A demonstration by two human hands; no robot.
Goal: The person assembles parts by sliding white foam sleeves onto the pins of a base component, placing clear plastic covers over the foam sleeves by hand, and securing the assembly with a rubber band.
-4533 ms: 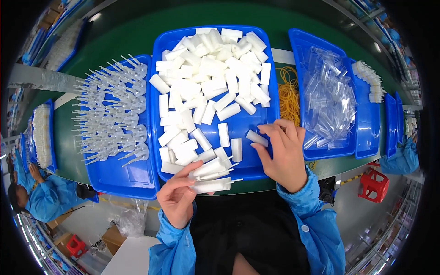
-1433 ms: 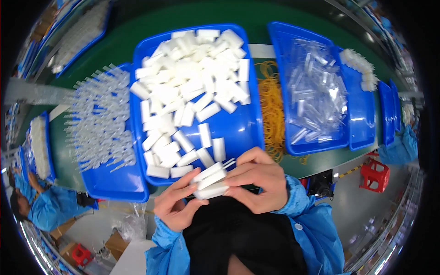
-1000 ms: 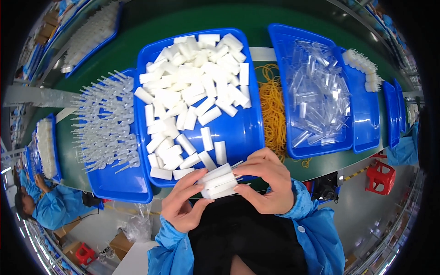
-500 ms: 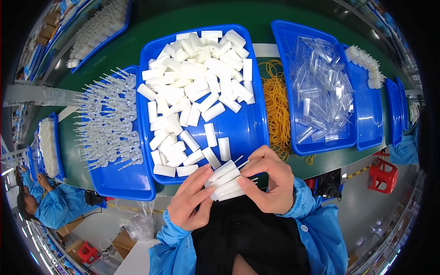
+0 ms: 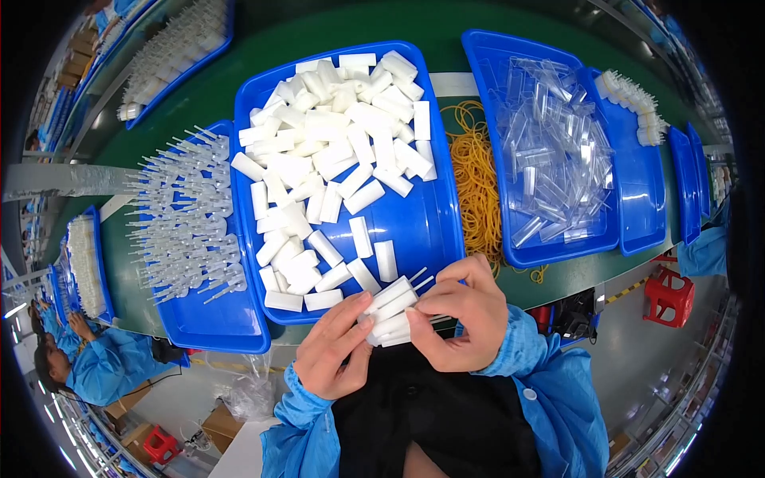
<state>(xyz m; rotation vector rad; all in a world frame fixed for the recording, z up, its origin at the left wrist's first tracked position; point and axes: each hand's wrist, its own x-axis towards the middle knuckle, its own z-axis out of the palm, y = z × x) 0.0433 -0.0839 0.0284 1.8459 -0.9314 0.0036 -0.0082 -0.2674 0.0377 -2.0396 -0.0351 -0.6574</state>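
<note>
In front of my chest, my left hand point(image 5: 331, 350) is closed around the lower left end of a small bundle of white cylinders point(image 5: 390, 307). Thin white stems stick out of the bundle at its upper right. My right hand point(image 5: 466, 323) pinches that stem end between thumb and fingertips; what exactly lies under the fingertips is hidden. Just beyond the bundle is a blue tray point(image 5: 422, 231) heaped with loose white cylinders point(image 5: 319, 159), some lying near its front edge.
Left of the tray, thin-stemmed translucent parts point(image 5: 187, 215) fill another blue tray point(image 5: 215, 323). To the right lie yellow rubber bands point(image 5: 476, 187), then a tray of clear plastic sleeves point(image 5: 558, 151) and one with stemmed white pieces point(image 5: 633, 107). A co-worker point(image 5: 103, 358) sits at far left.
My right hand has shifted slightly left along the bundle, its fingertips still at the stem end. My left hand keeps its grip. The whole view has turned a little.
</note>
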